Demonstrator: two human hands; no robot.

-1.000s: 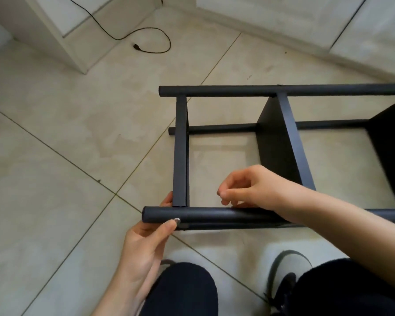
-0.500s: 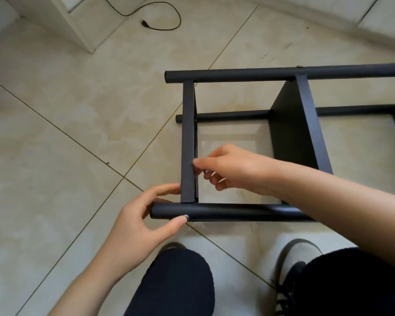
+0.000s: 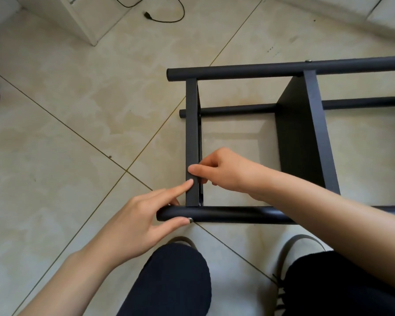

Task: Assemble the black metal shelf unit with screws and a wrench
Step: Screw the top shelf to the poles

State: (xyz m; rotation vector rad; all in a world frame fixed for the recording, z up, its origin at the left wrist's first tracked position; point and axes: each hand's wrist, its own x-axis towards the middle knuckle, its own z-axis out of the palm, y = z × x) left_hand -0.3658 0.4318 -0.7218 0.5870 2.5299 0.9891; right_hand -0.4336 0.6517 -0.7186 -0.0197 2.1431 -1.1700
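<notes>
**Seating a screw at the end shelf corner**

The shelf unit [image 3: 306,142] lay on its side on the floor [image 3: 78,133]. The right hand [image 3: 224,169] pinched the end shelf [image 3: 192,133], steadying it. The left hand [image 3: 146,220] wrapped the near tube [image 3: 226,214], thumb on a screw [image 3: 190,220]. The joint looked unfastened; next, probably, the screw needs threading, then a wrench, none in view.

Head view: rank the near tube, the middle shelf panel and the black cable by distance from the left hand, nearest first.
From the left hand:
1. Near tube, under its fingers.
2. Middle shelf panel, to the right, inside the frame.
3. Black cable, far ahead by the cabinet.
</notes>
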